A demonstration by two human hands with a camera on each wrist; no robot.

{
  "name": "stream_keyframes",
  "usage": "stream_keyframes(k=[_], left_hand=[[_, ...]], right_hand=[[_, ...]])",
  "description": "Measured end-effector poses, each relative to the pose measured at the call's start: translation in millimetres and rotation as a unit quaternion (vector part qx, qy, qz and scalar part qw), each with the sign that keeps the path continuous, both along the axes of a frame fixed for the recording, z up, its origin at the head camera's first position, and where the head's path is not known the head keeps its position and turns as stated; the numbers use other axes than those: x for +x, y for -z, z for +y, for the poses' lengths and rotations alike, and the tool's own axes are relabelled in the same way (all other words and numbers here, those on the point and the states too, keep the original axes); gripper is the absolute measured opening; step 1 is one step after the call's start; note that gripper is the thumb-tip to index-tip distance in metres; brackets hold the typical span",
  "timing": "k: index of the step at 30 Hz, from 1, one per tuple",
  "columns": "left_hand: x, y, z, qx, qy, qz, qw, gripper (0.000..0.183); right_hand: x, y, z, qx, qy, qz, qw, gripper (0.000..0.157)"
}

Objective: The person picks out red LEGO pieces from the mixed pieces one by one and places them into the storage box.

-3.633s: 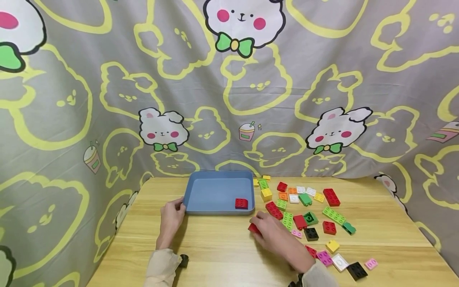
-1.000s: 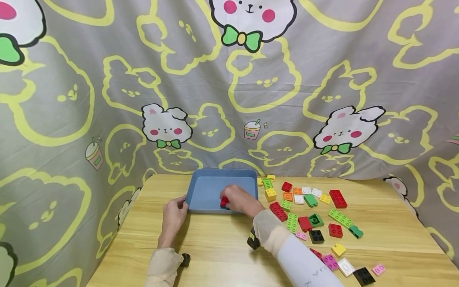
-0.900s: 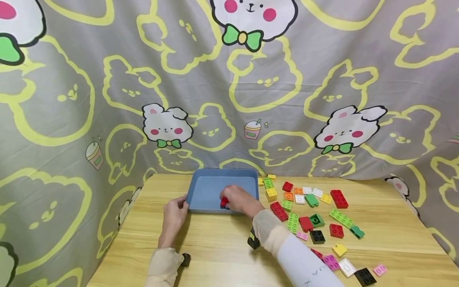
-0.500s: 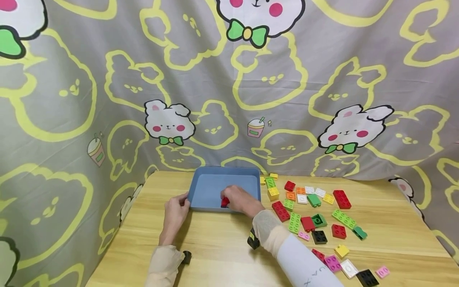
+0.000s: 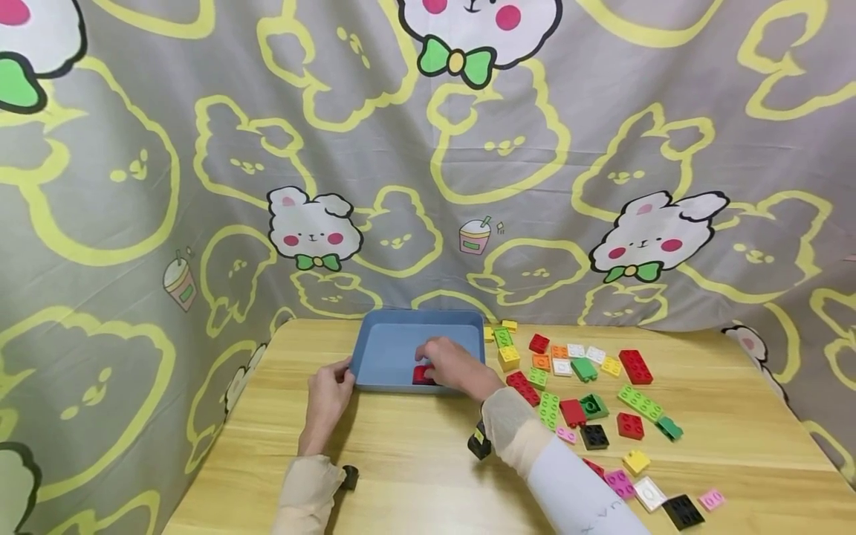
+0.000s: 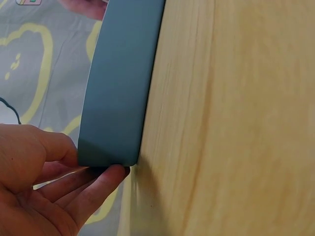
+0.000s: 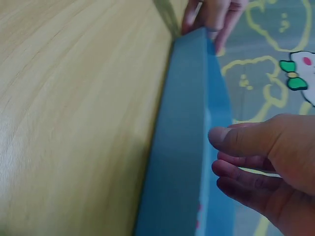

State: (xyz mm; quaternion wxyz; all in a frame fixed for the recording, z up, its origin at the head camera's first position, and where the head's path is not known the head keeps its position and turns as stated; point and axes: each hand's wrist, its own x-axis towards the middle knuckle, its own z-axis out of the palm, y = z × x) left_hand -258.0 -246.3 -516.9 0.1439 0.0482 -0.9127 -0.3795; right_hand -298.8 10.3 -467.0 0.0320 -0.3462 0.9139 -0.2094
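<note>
Red brick [image 5: 420,376] is set in the blue tray [image 5: 384,353], near its front edge; the tray's left end is pinched by the left grip [image 5: 329,391], nothing is clasped by the parted right grip [image 5: 451,364], and the brick could be shifted if brushed

Smooth matt plastic tray [image 5: 384,387], glossy plastic bricks [image 5: 635,367], wood-grained tabletop [image 5: 401,461], soft cloth backdrop [image 5: 401,163]

On my feed the right hand [image 7: 275,169], thumb and fingers parted, is near the blue tray [image 7: 178,128]; the left hand [image 7: 216,14] holds its far corner, wood-grain tabletop [image 7: 74,118] alongside.
</note>
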Motion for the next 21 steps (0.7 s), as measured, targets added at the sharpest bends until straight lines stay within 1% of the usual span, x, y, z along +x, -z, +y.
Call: stream_keyframes(k=[4,8,11,14,17,21], left_hand=[[-0.8,-2.4,-2.9,-0.002,-0.004,0.003,1.0,0.036],[-1.5,-3.4,-4.2,-0.005,-0.007,0.005,0.9999,0.036],[-1.3,-2.2,-3.5,-0.003,-0.003,0.0,1.0,0.036],[0.1,0.1,-2.0,0.0,0.001,-0.005,1.0,0.036],[1.6,2.2,-0.6,-0.001,0.0,-0.01,0.9999,0.036],[1.1,2.8,3.1,-0.004,-0.008,0.002,1.0,0.035]], right_hand=[[6.0,-14.7,9.1,-0.015,0.005,0.012,1.0,0.028],[16.3,-31.9,19.8,-0.024,0.011,0.031,0.999,0.03],[26.2,-42.3,29.3,-0.032,0.013,0.047,0.998,0.029],[38.0,-48.5,40.3,-0.036,0.02,0.056,0.998,0.029],[49.6,-51.1,51.9,-0.044,0.027,0.062,0.997,0.03],[63.3,-54.6,67.3,-0.06,0.039,0.077,0.994,0.029]])
